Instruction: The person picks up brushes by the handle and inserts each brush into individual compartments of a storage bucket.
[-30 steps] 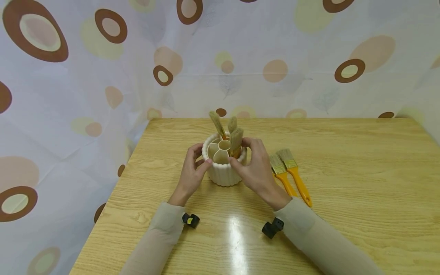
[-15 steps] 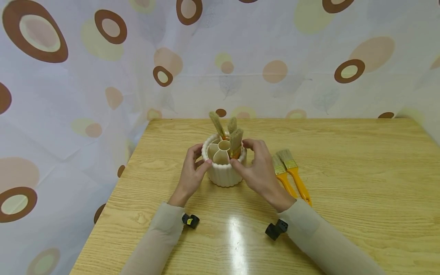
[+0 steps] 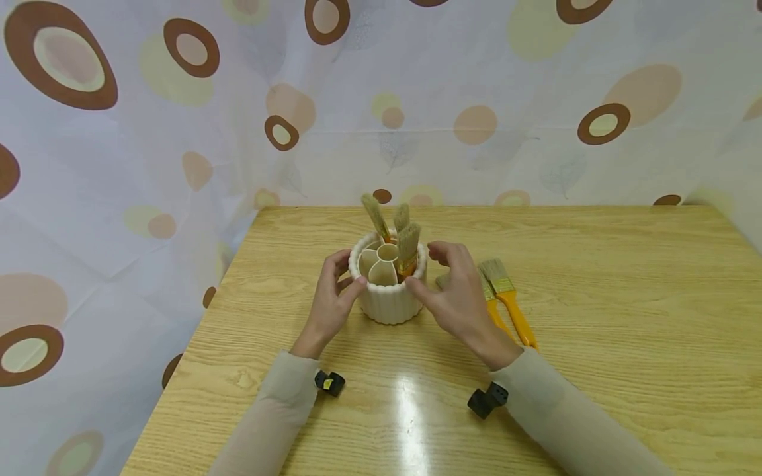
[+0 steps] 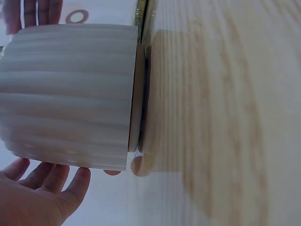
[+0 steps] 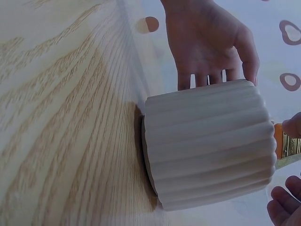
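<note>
On the wood-grain table (image 3: 625, 317) near me, a person's left hand (image 3: 330, 291) grips the holder (image 3: 388, 305); the right hand (image 3: 461, 301), loosely curved beside it, grasps nothing. A careless bump there could knock its three brushes (image 3: 408, 241) askew; cream, round, ribbed and divided, it stands upright before a patterned sheet (image 3: 536, 155).

In the head view, your right hand (image 3: 463, 297) covers most of one pale-bristled paintbrush (image 3: 442, 281) and part of the flat, yellow-handled paintbrush (image 3: 499, 317) beside it. The cream, ribbed, round holder (image 3: 388, 305) hides the lower handles of its bristles-up brushes (image 3: 408, 244). In your left wrist view, your right fingers (image 4: 30, 12) are cropped; your right wrist view cuts that hand off too.
</note>
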`<action>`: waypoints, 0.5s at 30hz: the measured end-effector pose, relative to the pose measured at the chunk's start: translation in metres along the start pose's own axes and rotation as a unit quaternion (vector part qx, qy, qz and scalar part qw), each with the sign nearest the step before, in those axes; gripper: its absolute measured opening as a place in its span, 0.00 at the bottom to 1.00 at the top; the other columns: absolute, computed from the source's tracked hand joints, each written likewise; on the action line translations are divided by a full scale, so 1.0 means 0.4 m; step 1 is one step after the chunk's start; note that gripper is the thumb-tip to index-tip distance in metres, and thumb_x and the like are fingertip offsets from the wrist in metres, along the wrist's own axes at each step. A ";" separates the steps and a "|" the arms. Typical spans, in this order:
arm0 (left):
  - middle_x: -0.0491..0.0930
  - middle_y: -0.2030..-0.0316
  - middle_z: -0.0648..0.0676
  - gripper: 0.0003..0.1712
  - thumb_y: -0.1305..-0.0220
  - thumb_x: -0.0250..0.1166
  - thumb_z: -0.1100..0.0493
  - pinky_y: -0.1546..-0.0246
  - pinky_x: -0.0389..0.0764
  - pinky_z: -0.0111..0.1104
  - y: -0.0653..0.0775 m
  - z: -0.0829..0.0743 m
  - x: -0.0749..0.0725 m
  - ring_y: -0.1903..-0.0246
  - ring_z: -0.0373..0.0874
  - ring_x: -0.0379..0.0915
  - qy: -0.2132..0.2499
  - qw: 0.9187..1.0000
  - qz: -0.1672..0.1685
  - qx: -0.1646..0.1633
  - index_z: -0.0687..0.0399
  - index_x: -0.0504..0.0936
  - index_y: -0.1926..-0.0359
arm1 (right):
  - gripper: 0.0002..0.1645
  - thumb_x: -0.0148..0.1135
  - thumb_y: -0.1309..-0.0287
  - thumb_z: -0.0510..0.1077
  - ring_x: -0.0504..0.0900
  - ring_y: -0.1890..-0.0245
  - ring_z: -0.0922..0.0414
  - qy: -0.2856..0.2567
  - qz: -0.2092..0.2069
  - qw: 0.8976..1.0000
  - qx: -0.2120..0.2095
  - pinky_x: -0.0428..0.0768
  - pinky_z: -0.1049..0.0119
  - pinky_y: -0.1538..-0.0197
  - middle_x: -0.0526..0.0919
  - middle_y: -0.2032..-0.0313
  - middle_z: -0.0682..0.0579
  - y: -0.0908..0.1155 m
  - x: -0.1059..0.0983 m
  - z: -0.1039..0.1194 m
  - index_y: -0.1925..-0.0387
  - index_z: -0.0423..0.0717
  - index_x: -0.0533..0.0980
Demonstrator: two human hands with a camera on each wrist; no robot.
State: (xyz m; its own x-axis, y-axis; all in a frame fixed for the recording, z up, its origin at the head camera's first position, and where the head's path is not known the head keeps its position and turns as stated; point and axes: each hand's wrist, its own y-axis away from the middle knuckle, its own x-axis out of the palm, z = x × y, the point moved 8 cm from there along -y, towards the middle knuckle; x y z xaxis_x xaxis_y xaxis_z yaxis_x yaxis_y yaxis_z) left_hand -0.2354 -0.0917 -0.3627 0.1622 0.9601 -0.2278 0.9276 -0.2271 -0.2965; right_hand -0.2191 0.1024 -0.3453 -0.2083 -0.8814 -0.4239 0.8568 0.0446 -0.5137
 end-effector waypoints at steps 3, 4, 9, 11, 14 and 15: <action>0.61 0.38 0.69 0.29 0.34 0.55 0.69 0.40 0.64 0.53 0.000 0.001 0.000 0.38 0.62 0.59 0.000 1.000 0.000 0.000 0.73 0.56 0.35 | 0.35 0.73 0.53 0.43 0.72 0.51 0.45 -0.002 0.003 1.000 0.008 0.71 0.53 0.47 0.73 0.50 0.42 0.002 -0.004 -0.005 0.44 0.35 0.70; 0.61 0.38 0.69 0.29 0.34 0.55 0.70 0.40 0.64 0.53 0.000 0.000 0.000 0.38 0.62 0.59 0.001 1.000 0.000 0.000 0.73 0.56 0.35 | 0.35 0.73 0.52 0.43 0.72 0.51 0.45 0.000 0.005 1.000 0.009 0.71 0.53 0.47 0.73 0.50 0.42 0.003 -0.006 -0.006 0.44 0.36 0.70; 0.61 0.38 0.68 0.29 0.34 0.55 0.70 0.39 0.64 0.53 0.001 0.000 -0.001 0.38 0.61 0.59 0.000 1.000 -0.002 -0.002 0.72 0.57 0.35 | 0.32 0.72 0.51 0.43 0.72 0.52 0.48 0.009 0.006 1.000 0.010 0.72 0.54 0.48 0.73 0.51 0.43 0.005 -0.017 -0.012 0.45 0.38 0.70; 0.61 0.38 0.68 0.29 0.34 0.55 0.70 0.39 0.64 0.52 0.000 -0.001 -0.001 0.37 0.61 0.59 -0.001 1.000 -0.002 -0.003 0.72 0.56 0.35 | 0.32 0.72 0.51 0.43 0.73 0.53 0.48 0.010 0.002 1.000 0.006 0.72 0.53 0.48 0.74 0.51 0.42 0.005 -0.023 -0.013 0.45 0.38 0.71; 0.61 0.38 0.68 0.29 0.34 0.55 0.70 0.39 0.64 0.52 0.000 -0.002 0.000 0.37 0.61 0.59 -0.001 1.000 0.000 -0.004 0.72 0.56 0.35 | 0.32 0.73 0.52 0.42 0.73 0.53 0.47 0.011 -0.002 1.000 0.007 0.72 0.54 0.48 0.73 0.52 0.42 0.007 -0.032 -0.015 0.46 0.37 0.71; 0.61 0.38 0.69 0.29 0.34 0.55 0.70 0.39 0.64 0.52 0.000 -0.002 0.000 0.37 0.61 0.59 -0.001 1.000 0.000 -0.004 0.73 0.56 0.35 | 0.32 0.73 0.52 0.42 0.72 0.53 0.46 0.012 -0.002 1.000 0.008 0.72 0.53 0.48 0.73 0.52 0.42 0.007 -0.034 -0.016 0.46 0.37 0.71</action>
State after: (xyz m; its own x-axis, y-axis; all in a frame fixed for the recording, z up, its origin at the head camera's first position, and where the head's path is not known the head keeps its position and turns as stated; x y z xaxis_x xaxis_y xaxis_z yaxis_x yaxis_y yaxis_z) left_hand -0.2351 -0.0916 -0.3621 0.1616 0.9596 -0.2304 0.9301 -0.2261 -0.2894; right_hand -0.2168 0.1176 -0.3458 -0.2227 -0.8704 -0.4392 0.8635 0.0330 -0.5032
